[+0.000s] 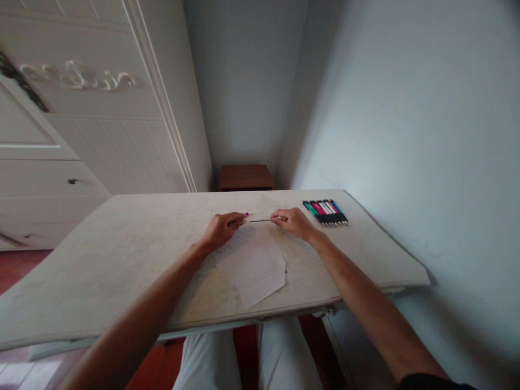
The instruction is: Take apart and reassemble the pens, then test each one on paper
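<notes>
My left hand (222, 230) is closed over the table, its fingers around a pen part with a small pink end (246, 214) showing past the fingertips. Most of that part is hidden in the hand. A thin dark pen refill (260, 220) stretches level between my two hands. Its right end is pinched in the fingertips of my right hand (293, 222); its left end, paler, reaches the left fingers. Below the hands lies a torn sheet of paper (255, 268) with faint lines and writing, flat on the white table (142, 260).
To the right, several click pens (326, 213) lie side by side in a row, with green, pink, white and blue barrels and black grips. A brown wooden stand (246, 176) is behind the table. White cabinets (97, 141) rise at left, a wall (406, 135) at right.
</notes>
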Tool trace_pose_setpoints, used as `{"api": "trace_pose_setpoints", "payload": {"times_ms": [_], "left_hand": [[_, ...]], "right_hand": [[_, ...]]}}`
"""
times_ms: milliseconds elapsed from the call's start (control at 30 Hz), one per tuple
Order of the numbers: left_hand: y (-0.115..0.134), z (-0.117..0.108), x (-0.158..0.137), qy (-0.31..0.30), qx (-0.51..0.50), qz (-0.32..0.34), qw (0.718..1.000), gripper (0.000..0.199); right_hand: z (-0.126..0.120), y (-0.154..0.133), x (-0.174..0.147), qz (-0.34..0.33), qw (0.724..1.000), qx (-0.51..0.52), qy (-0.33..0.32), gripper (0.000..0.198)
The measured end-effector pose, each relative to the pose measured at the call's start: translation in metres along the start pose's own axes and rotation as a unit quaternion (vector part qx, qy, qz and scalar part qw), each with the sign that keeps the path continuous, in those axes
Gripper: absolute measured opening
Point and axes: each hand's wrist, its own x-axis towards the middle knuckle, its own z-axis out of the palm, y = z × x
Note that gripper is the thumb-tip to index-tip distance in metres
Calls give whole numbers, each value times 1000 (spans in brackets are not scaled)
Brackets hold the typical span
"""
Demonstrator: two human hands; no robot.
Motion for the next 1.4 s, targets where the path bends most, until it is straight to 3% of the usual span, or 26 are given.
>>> {"api": "trace_pose_setpoints", "payload": {"times_ms": [467, 700, 867, 1067, 1167, 1267, 1400], "left_hand": [[5, 2, 2, 22, -34, -41, 998, 27], [0, 2, 2, 38, -40, -28, 998, 27], [-2, 2, 2, 51, -41, -33, 997, 26], [-4, 2, 3, 62, -36, -34, 997, 25], [-6, 2, 3, 66, -30, -33, 997, 24], [-6, 2, 3, 75, -28, -31, 996, 24], [-5, 3, 4, 88, -52, -37, 994, 28]], "right_hand": [[-1, -3, -1, -5, 999, 40, 17, 27], [-17, 15, 0, 60, 988, 14, 139, 36], [-20, 36, -1, 126, 986, -82, 75, 30], [-12, 34, 1, 71, 997, -31, 30, 35], [-11, 33, 1, 56, 996, -63, 37, 28], [-12, 37, 0, 83, 991, -95, 51, 25], [-15, 37, 0, 73, 990, -70, 102, 24]]}}
